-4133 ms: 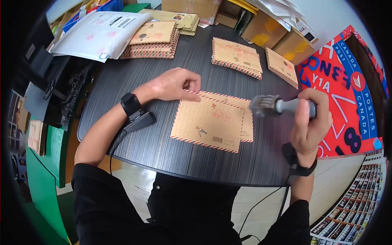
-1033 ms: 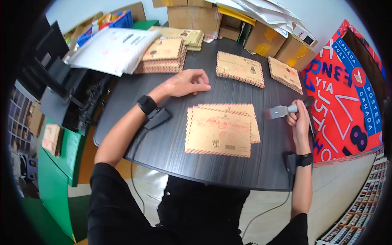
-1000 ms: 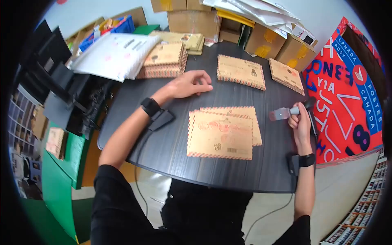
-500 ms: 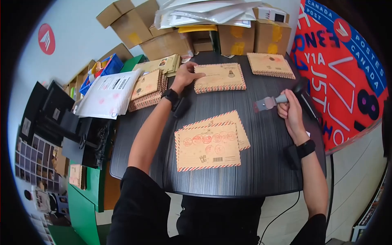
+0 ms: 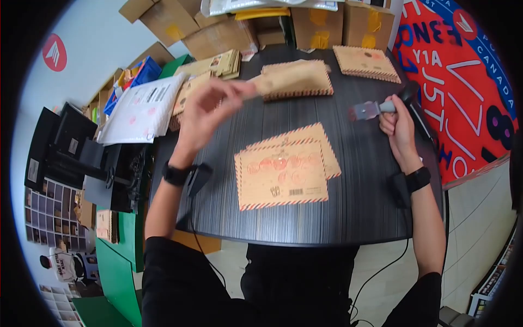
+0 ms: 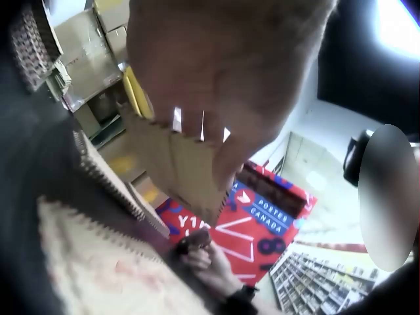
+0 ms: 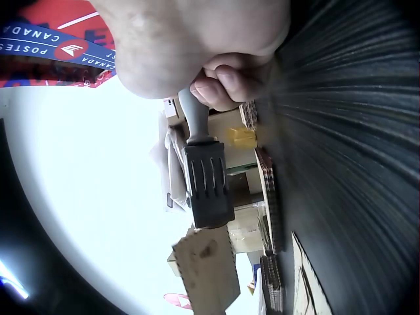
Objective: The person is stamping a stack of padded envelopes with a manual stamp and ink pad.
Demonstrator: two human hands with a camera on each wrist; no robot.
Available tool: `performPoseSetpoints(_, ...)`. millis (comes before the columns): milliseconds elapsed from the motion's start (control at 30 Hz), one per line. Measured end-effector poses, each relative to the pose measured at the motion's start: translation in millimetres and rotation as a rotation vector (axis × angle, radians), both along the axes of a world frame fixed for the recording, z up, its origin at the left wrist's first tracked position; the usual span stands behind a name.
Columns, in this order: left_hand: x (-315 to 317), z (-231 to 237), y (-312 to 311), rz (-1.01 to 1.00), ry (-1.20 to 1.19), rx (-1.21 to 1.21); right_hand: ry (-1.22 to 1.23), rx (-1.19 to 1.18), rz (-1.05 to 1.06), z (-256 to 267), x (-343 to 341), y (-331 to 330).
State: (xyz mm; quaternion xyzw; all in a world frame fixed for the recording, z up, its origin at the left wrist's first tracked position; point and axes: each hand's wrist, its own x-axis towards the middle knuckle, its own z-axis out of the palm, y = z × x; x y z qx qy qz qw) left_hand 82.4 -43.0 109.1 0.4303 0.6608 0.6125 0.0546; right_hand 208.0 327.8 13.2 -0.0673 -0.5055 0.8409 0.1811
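Note:
My left hand (image 5: 210, 111) pinches a brown airmail envelope (image 6: 187, 164) by its edge, lifted over the table and blurred in the head view. Behind it is the middle envelope stack (image 5: 322, 88). My right hand (image 5: 400, 131) grips the grey handle of a hand stamp (image 7: 209, 184), its clear reddish head pointing left, at the table's right side. Between the hands lies an airmail envelope (image 5: 261, 188) bearing several red round postmarks. It overlaps another envelope (image 5: 334, 166) beneath it, which sticks out at the top and right.
Another envelope stack (image 5: 368, 62) stands at the back right, with further stacks (image 5: 193, 90) at the back left beside a white bubble mailer (image 5: 139, 111). Cardboard boxes (image 5: 321, 27) line the back. A dark device (image 5: 417, 117) stands right of the stamp.
My left hand has reached to the middle stack, taken an envelope off it and drawn back leftward with it. My right hand still holds the stamp, away from the postmarked envelope.

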Motion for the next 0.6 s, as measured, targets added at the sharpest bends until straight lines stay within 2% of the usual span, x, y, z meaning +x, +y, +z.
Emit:
performPoseSetpoints(133, 42.9, -24.4, -34.2, -0.406, 0.292, -0.519, -0.019, 0.004, -0.02, 1.7, 1.5, 0.8)
performPoseSetpoints(267, 57.8, -32.7, -48.0, -0.417, 0.392, -0.464, -0.004, 0.051, -0.065, 13.2, 4.1, -8.9)
performPoseSetpoints(333, 49.1, -22.5, -54.2, -0.291, 0.289, -0.405, 0.002, 0.103, -0.059, 35.7, 4.1, -22.9)
performPoseSetpoints(400, 36.1, -26.7, -56.6, -0.178, 0.174, -0.344, 0.197, 0.582, -0.345, 81.6, 11.8, -56.4)
performPoseSetpoints(433, 28.4, -29.6, -55.3, -0.065, 0.2, -0.351, 0.198, 0.599, -0.33, 101.4, 16.9, -75.5)
performPoseSetpoints(467, 23.3, -32.2, -53.9, 0.042, 0.226, -0.366, 0.334, 0.91, -0.429, 119.0, 24.2, -97.6)
performPoseSetpoints(500, 18.8, -34.5, -52.4, 0.045, 0.226, -0.358, 0.477, 1.218, -0.531, 126.9, 30.9, -119.0)
performPoseSetpoints(567, 8.6, -39.8, -47.2, 0.041, 0.167, -0.361, 0.466, 1.701, -0.406, 127.7, 46.2, -158.8)
performPoseSetpoints(600, 4.0, -40.9, -44.3, 0.042, 0.143, -0.359, 0.534, 1.773, -0.279, 109.7, 39.3, -168.3)
